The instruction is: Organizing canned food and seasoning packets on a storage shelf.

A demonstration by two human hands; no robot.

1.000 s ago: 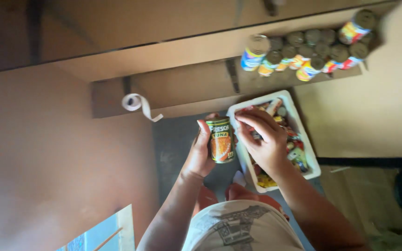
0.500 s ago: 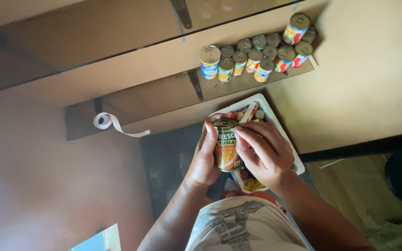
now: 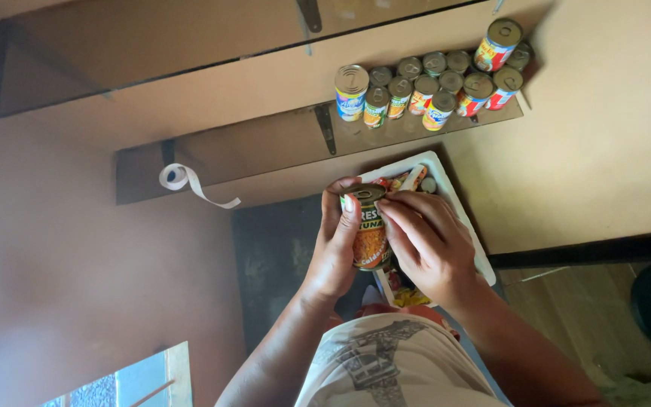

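As we look down from the head camera, we list what that one view shows:

Can: we see a green-and-orange tin can [image 3: 368, 230] held upright between both hands, in front of the chest and above the near end of a white tray [image 3: 467, 226].

Left hand: our left hand [image 3: 334, 249] wraps the can's left side, thumb up near the rim, fingers closed around the label.

Right hand: our right hand [image 3: 427, 245] covers the can's right side; its fingers [image 3: 401, 218] are curled onto the can's top edge and side, gripping it.

Tray: the white tray lies below the hands, partly hidden by the right hand; we make out colourful packets [image 3: 404, 181] and a small round lid at its far end, and more packets at its near end under the wrist.

Shelf: a brown wall shelf [image 3: 280, 139] on dark brackets carries a cluster of cans [image 3: 431, 83] at its right end, standing close together, well apart from the held can.

Tape: a loose curl of white tape [image 3: 186, 182] hangs at the shelf's left end.

Shirt: we see a pale printed shirt [image 3: 386, 369] at the bottom edge.
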